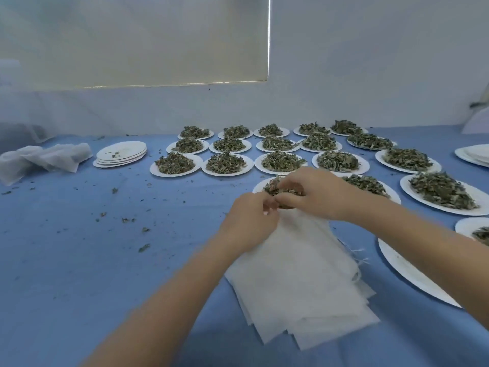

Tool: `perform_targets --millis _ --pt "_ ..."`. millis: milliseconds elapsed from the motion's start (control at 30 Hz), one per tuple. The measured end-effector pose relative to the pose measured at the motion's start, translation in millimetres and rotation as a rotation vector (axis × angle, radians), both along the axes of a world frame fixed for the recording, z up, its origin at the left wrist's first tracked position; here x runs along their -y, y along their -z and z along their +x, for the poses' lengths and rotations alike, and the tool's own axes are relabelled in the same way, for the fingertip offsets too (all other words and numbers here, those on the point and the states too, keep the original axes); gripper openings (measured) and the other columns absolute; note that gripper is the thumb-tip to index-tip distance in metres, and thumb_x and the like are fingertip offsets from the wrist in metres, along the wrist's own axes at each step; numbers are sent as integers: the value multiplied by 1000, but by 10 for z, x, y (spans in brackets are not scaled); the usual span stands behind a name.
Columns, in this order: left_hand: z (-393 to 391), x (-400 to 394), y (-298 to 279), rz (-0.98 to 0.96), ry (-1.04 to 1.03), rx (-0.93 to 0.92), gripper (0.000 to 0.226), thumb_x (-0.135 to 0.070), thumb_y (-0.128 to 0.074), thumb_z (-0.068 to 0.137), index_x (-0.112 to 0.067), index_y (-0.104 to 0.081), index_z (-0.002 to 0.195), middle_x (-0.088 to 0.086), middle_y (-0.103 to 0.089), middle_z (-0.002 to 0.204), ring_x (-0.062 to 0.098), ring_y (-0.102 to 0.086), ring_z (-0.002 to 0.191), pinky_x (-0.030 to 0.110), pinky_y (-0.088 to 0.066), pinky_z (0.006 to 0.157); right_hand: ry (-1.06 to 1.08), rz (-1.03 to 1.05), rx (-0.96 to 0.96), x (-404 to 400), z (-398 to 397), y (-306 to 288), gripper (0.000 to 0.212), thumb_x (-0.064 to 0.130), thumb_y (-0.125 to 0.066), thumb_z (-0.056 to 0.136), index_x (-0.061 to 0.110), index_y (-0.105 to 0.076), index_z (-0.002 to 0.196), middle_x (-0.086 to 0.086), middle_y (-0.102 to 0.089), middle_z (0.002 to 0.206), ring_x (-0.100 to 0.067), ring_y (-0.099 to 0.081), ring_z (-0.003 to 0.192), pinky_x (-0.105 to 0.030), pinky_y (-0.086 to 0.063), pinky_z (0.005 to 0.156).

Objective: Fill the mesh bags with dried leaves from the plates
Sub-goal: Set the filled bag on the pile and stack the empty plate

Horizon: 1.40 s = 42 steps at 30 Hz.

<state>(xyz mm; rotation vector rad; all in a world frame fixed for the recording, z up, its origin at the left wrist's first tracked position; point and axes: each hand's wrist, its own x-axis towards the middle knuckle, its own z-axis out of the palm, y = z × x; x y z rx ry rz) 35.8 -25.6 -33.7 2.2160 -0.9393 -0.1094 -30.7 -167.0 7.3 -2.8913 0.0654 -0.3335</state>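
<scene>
Mesh bags (296,274) under both hands

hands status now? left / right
Left hand: pinching the top edge of the white mesh bag.
Right hand: pinching the same edge of that bag.

Eighteen paper plates (175,172) heaped with dried leaves (174,162) show at least partly. One stack of empty plates (121,154) sits at the left, another at the right edge. One pile of mesh bags (296,282) lies nearest.
</scene>
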Motion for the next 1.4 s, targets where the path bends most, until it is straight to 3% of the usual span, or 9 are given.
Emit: perform_targets --millis 167,333,467,567,767,933,1100,1200,1400 --pt "-205 -26 1 -47 80 145 22 -33 -62 79 -34 -62 101 -8 -45 108 13 -31 108 23 -24 88 24 46 65 128 -415 7 35 60 -48 76 28 -62 84 9 -56 86 -7 -52 81 -25 -43 67" --pt "-300 25 -14 0 188 255 29 -33 -70 76 -34 -63 104 -6 -45 111 14 -29 109 24 -23 94 155 -106 -85 113 -558 46 43 74 -51 66 33 -56 77 13 -57 77 -2 -52 70 -25 -42 59" --pt "-314 79 33 11 192 295 33 -40 -72 74 -35 -63 105 -7 -45 110 13 -28 107 23 -22 89 182 -152 -144 66 -570 54 38 62 -58 74 25 -68 73 4 -68 73 -12 -62 70 -30 -49 60" --pt "-304 79 34 31 189 319 38 -41 -73 73 -37 -61 109 -8 -45 112 13 -27 108 24 -23 91 143 -117 -108 19 -583 23 16 47 -65 79 33 -67 70 9 -67 70 -10 -60 69 -27 -48 60" --pt "-274 -49 -231 -265 238 38 17 -32 -66 83 -30 -60 99 -12 -61 102 4 -52 97 18 -37 87 54 252 123 15 -571 -242 17 45 -66 77 33 -65 65 19 -63 59 2 -54 55 -10 -40 53" --pt "-95 -149 -476 -446 144 -101 15 -25 -57 91 -15 -66 86 -5 -66 76 1 -56 66 16 -40 62 10 525 233 -89 -325 -332 25 51 -69 72 26 -69 76 5 -70 75 -11 -64 72 -30 -52 70" --pt "241 -294 -577 -490 -54 9 15 -29 -61 88 -29 -64 74 -15 -64 71 -8 -53 61 9 -37 58 -17 532 355 -258 19 -386 20 28 -83 66 27 -65 73 9 -66 67 -1 -59 64 -16 -45 65" --pt "419 -405 -613 -538 -167 36 14 -32 -66 84 -32 -65 70 -18 -64 67 -9 -54 59 9 -39 58 -14 530 404 -344 255 -415 14 26 -81 71 25 -68 77 3 -71 75 -6 -64 74 -16 -46 72" --pt "664 -572 -638 -522 -294 146 21 -32 -59 89 -35 -61 69 -18 -59 68 -11 -51 62 7 -36 59 -57 467 409 -517 668 -365 9 26 -74 79 28 -67 84 19 -60 68 9 -55 69 -1 -38 62"
